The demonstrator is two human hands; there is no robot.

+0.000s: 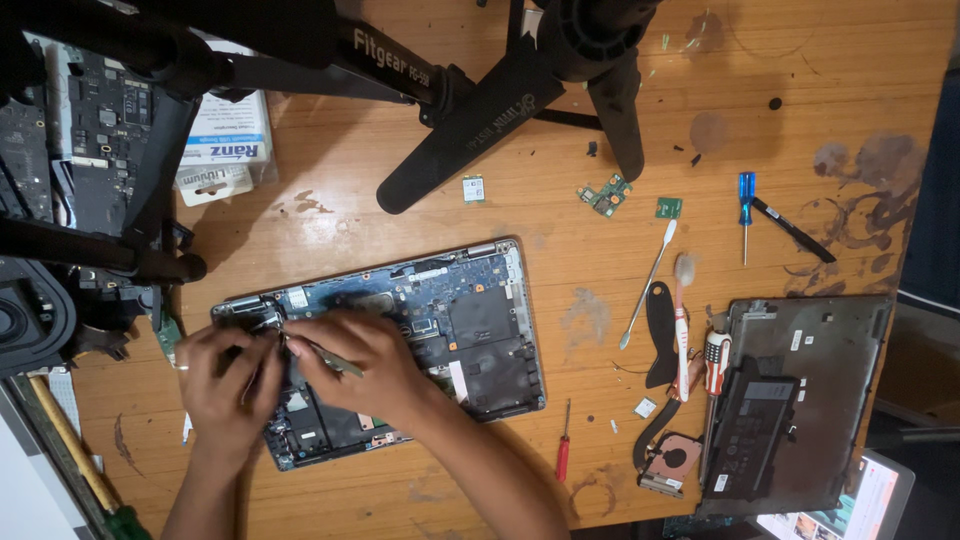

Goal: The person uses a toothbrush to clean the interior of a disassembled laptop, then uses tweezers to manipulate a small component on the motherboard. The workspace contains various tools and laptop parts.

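- Both hands work over the left end of the opened laptop (400,330), which lies bottom-up in the middle of the bench (400,200) with its circuit board bared.
- Left hand (218,385): grip curled in, fingertips drawn together at the laptop's far-left corner near the hinge; whether they pinch anything I cannot tell, since the spot is too small and shaded.
- Right hand (365,360): grip pressed together around a slim metal tool (325,355), its tip pointing left toward the left hand's fingertips.
- The two hands touch or nearly touch above the hinge corner.
- Right of the laptop, apart from it, lie a red-handled small screwdriver (564,445) near the bench's near edge and a white-handled spudger (648,285) lying aslant.
- Further right lie a toothbrush (681,320), a black pry piece and a fan (668,462).
- At the right end rests the laptop's removed bottom cover (810,340) with a black battery (752,425) lying on it.
- On the far side sit small green circuit boards (607,195), a blue-handled screwdriver (746,200) and a black pen.
- Black tripod legs (480,120) cross the far part of the bench.
- At the far left another circuit board (105,140) and a white box (228,135) lie.
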